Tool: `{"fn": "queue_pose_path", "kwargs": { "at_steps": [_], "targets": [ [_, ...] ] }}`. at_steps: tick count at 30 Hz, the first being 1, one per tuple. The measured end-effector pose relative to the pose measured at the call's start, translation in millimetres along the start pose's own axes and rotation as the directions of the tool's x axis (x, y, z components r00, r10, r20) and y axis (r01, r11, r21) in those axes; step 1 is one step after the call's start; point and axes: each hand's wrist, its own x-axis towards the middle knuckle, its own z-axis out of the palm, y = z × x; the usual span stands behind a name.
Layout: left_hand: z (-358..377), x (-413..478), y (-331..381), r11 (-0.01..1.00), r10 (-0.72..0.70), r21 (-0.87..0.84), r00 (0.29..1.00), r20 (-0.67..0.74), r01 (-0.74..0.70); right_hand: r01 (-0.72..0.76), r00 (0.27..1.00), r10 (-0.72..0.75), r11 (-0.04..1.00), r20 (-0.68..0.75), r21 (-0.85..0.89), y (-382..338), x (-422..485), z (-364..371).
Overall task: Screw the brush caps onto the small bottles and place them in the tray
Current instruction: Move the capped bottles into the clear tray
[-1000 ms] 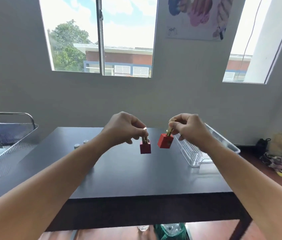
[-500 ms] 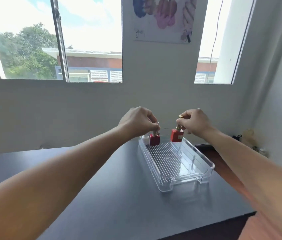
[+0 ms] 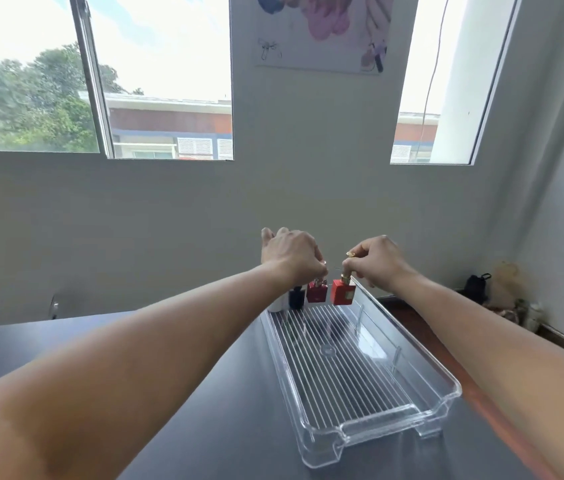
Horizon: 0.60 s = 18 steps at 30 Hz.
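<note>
A clear ribbed plastic tray (image 3: 370,420) lies lengthwise on the dark table. My left hand (image 3: 291,254) pinches the cap of a dark red square bottle (image 3: 317,293) at the tray's far end. My right hand (image 3: 375,261) pinches the gold cap of a brighter red square bottle (image 3: 342,292) right beside it, near the tray's far right wall. Both bottles hang upright, low over the tray floor; contact with it cannot be told. A dark blue bottle (image 3: 296,297) and a white one (image 3: 276,304) stand at the tray's far left corner.
The dark table (image 3: 204,427) runs up to a grey wall under two windows. The tray sits near the table's right edge, with wooden floor beyond it. Small items lie on the floor in the right corner (image 3: 502,292).
Both hands carried the red bottles from mid-air over the table to the tray's far end and lowered them. My head turned right, bringing the whole tray into view.
</note>
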Motion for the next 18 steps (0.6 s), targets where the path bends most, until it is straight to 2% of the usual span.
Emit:
{"fn": "queue_pose_path", "kwargs": {
  "at_steps": [7, 18],
  "targets": [
    [23.7, 14.9, -5.6, 0.998, -0.056, -0.017, 0.996, 0.071, 0.057, 0.023, 0.999, -0.024, 1.000, -0.025, -0.015, 15.7, 18.2, 16.1],
    [25.2, 18.3, -11.6, 0.994, -0.097, -0.038, 0.992, 0.082, 0.100, 0.030, 0.999, -0.031, 0.999, -0.023, -0.038, 15.5, 22.6, 28.8]
  ]
}}
